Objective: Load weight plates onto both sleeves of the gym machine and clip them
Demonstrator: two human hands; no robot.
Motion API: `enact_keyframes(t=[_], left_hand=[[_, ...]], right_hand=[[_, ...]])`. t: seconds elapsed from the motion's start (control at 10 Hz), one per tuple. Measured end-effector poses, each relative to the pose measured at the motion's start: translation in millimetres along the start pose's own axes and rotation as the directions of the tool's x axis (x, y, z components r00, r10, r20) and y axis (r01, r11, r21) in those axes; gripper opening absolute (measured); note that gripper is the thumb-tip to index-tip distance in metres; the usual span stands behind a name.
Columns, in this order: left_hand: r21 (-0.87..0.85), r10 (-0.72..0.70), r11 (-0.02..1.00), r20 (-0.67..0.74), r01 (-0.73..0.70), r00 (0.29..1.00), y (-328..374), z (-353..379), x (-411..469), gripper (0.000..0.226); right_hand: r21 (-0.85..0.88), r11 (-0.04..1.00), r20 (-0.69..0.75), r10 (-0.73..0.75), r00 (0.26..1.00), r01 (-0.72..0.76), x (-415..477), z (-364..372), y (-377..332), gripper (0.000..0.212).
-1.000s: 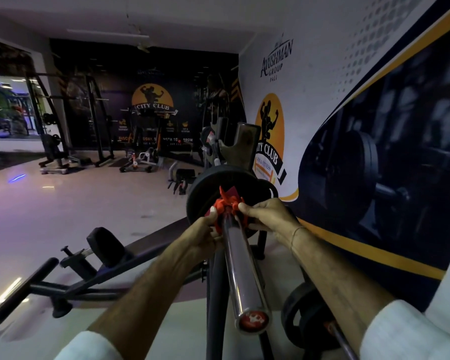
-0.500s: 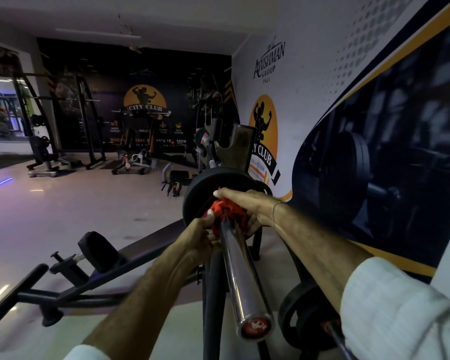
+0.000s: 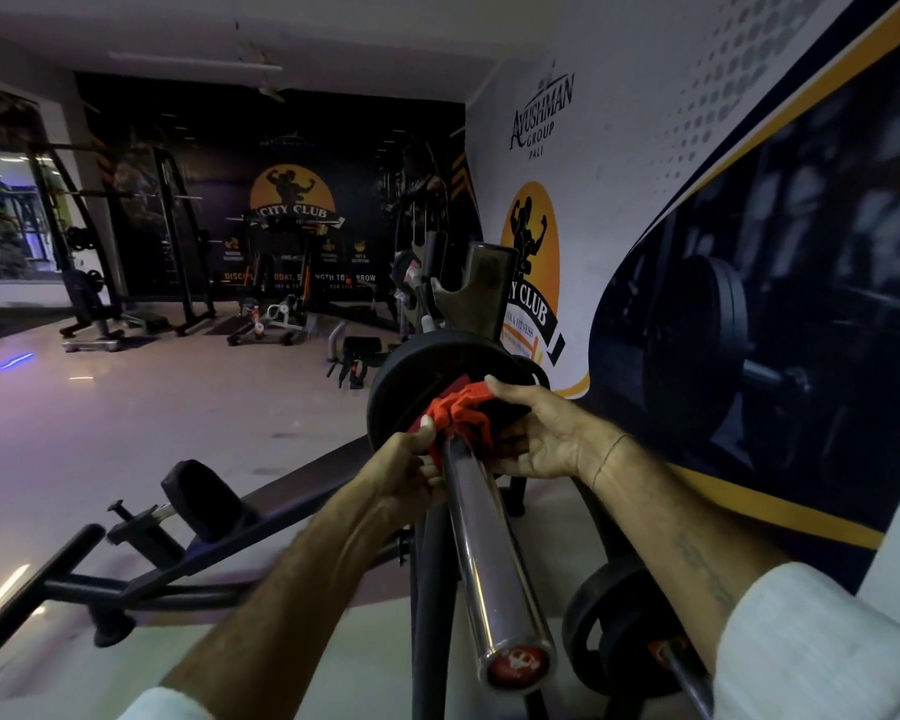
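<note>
Red clip: the red collar clip (image 3: 455,415) sits around the chrome sleeve (image 3: 489,537), pressed close to the face of the black weight plate (image 3: 411,376).
Chrome sleeve: it runs from the plate toward the camera and ends in a red end cap (image 3: 515,662); most of its length is bare.
Left hand: the left hand (image 3: 404,472) is closed on the left side of the clip, thumb on top, fingers curled below the sleeve.
Right hand: the right hand (image 3: 531,439) grips the right side of the clip, fingers reaching over its top, palm turned up.
Weight plate: one black plate is loaded on this sleeve, just in front of the rack hook (image 3: 481,293); whether a second plate stands behind it I cannot tell.
Step in hand: by my judgement this is the clipping of this side, since the plate is already on and both hands work on the clip.
Clip state: if the lever is already locked is not visible, the fingers cover it.
Next move: it calls for pushing the clip flush to the plate with no gap, then closing its lever firmly and releasing both hands.
Other things: more black plates (image 3: 614,626) stand low at the right near the wall (image 3: 619,200); a padded bench (image 3: 204,501) lies to the left on the floor.
Remaining work: the other sleeve is not in view, so its state I cannot judge.
</note>
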State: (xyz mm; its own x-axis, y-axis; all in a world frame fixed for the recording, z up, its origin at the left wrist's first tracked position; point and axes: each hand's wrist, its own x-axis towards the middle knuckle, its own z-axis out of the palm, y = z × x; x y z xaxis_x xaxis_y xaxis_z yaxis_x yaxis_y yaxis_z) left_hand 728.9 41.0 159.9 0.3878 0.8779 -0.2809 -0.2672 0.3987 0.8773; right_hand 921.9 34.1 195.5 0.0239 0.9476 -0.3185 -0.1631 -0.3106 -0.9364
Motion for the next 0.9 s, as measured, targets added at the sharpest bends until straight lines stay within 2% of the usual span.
enact_keyframes(t=[0.2, 0.4, 0.6, 0.7, 0.8, 0.9], left_hand=[[-0.018, -0.019, 1.000, 0.007, 0.019, 1.000, 4, 2, 0, 0.028], [-0.029, -0.013, 0.999, 0.019, 0.014, 1.000, 4, 0, 3, 0.027], [0.012, -0.011, 1.000, 0.033, 0.010, 0.999, 3, -1, 0, 0.024], [0.141, 0.025, 0.989, 0.039, -0.030, 0.999, 5, -2, -7, 0.036], [0.352, 0.146, 0.928, -0.043, -0.122, 0.988, 3, -7, -16, 0.055], [0.390, 0.320, 0.875, -0.020, -0.288, 0.947, 7, -18, -34, 0.052]], right_hand=[[0.133, 0.991, -0.098, 0.011, 0.995, 0.002, 13, 4, 15, 0.040], [0.116, 0.993, -0.095, -0.014, 0.995, 0.025, 19, 3, 16, 0.029], [0.099, 0.993, -0.133, -0.049, 0.990, 0.063, 11, 11, 18, 0.034], [0.059, 0.993, -0.177, -0.094, 0.980, 0.106, -6, 18, 21, 0.043], [-0.125, 0.982, -0.210, -0.162, 0.964, 0.138, -31, 26, 31, 0.054], [-0.298, 0.934, -0.254, -0.278, 0.926, 0.198, -64, 37, 36, 0.063]])
